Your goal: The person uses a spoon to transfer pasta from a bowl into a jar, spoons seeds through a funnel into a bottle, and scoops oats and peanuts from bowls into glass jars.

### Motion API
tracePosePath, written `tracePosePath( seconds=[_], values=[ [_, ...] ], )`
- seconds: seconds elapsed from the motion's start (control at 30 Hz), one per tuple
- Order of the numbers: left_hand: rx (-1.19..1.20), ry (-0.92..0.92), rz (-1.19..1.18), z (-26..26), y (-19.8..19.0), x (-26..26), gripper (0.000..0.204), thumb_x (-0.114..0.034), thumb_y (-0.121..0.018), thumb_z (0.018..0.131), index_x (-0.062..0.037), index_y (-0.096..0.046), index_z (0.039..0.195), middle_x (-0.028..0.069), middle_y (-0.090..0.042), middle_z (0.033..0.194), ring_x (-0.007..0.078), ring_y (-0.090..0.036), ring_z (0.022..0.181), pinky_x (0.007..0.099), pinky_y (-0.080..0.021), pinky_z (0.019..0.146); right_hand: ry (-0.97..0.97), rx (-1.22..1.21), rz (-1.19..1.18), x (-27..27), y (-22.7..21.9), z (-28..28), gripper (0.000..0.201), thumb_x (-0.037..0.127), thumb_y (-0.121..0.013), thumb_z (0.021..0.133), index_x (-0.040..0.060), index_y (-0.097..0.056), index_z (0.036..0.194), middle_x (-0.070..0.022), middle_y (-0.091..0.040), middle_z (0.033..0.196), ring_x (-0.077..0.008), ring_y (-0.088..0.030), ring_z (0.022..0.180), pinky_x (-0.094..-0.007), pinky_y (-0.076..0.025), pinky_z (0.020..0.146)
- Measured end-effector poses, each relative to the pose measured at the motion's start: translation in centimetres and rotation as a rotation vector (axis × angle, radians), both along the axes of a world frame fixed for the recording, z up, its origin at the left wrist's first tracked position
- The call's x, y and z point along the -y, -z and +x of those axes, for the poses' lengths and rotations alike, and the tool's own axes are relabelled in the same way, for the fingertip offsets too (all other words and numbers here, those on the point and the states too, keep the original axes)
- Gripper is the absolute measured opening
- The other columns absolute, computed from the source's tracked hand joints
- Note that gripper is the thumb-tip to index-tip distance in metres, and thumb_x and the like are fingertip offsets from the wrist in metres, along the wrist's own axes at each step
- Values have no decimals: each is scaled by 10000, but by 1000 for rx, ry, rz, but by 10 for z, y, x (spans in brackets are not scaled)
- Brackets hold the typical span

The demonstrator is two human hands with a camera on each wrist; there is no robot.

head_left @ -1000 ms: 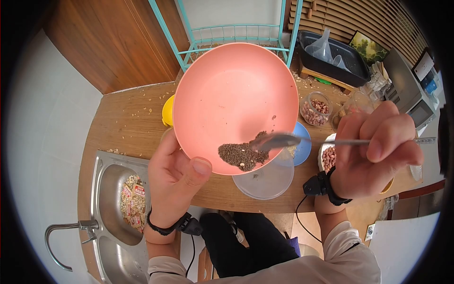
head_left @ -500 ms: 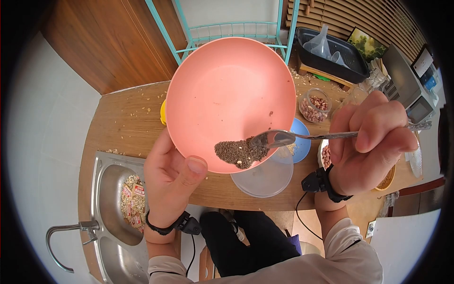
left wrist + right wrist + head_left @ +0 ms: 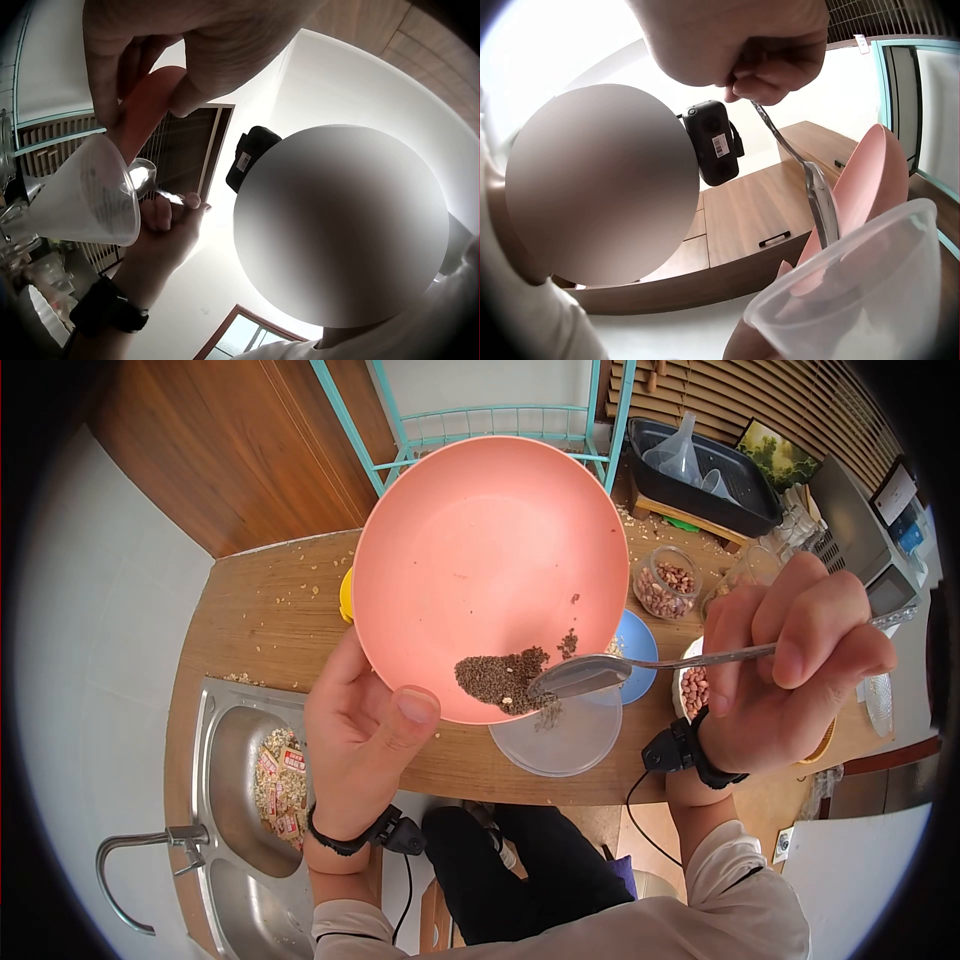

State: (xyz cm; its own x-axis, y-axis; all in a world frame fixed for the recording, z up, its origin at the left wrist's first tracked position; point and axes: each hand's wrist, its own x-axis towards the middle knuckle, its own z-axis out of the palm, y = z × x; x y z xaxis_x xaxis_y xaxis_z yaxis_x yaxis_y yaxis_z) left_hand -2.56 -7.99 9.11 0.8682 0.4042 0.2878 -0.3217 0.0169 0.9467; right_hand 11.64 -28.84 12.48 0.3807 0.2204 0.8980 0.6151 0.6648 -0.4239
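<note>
Firmly curled hands [image 3: 795,665], spoon [image 3: 590,674] gripped.

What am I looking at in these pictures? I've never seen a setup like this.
There's no robot here, just a person's bare hands. One picture comes from a camera on the head, looking down; the other two come from cameras on each wrist. The left hand holds a tilted pink dish, and the right hand holds a spoon at the dark grains in it. Below is a translucent container. On the wooden counter are a blue plate and a jar of nuts, with a sink at left.
</note>
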Motion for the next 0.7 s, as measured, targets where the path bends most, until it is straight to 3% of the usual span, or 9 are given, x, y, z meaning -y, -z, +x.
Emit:
tracePosePath(
  seconds=[0.13,0.2,0.33,0.4,0.7],
  values=[
    [-3,6,1,0,-1,0,749,-359,-767,858,78,-440,1370,154,-572,1290,203,-561,1186,338,-433,1011,33,-57,-1,1,3,-1,456,447,-293,1060,104,-546,898,3,-420,758,-79,-274,400,-175,-300,326],
    [-2,10,-2,0,-1,1,749,-359,-768,857,77,-440,1369,152,-571,1291,203,-560,1187,338,-433,1011,203,-94,39,-5,3,-5,487,484,-301,1050,97,-465,804,-9,-399,728,-84,-253,370,-182,-273,328],
    [-8,16,-14,0,-4,3,739,-355,-769,856,71,-445,1366,147,-569,1292,202,-556,1190,339,-429,1015,276,-52,-34,-7,1,-4,504,503,-311,1041,88,-484,812,-19,-399,726,-81,-262,367,-186,-282,319],
    [-6,24,-12,0,-2,3,731,-349,-770,856,68,-448,1363,145,-570,1290,200,-554,1190,339,-425,1018,403,10,-159,-6,0,-4,535,537,-330,1023,77,-484,796,-24,-395,718,-81,-248,359,-191,-282,308],
    [7,36,-1,1,1,2,690,-315,-766,864,59,-455,1354,138,-574,1275,194,-551,1184,338,-420,1022,296,-61,-219,-11,-1,-12,559,566,-375,989,72,-463,742,-33,-388,687,-86,-252,334,-201,-312,306]
  ],
)
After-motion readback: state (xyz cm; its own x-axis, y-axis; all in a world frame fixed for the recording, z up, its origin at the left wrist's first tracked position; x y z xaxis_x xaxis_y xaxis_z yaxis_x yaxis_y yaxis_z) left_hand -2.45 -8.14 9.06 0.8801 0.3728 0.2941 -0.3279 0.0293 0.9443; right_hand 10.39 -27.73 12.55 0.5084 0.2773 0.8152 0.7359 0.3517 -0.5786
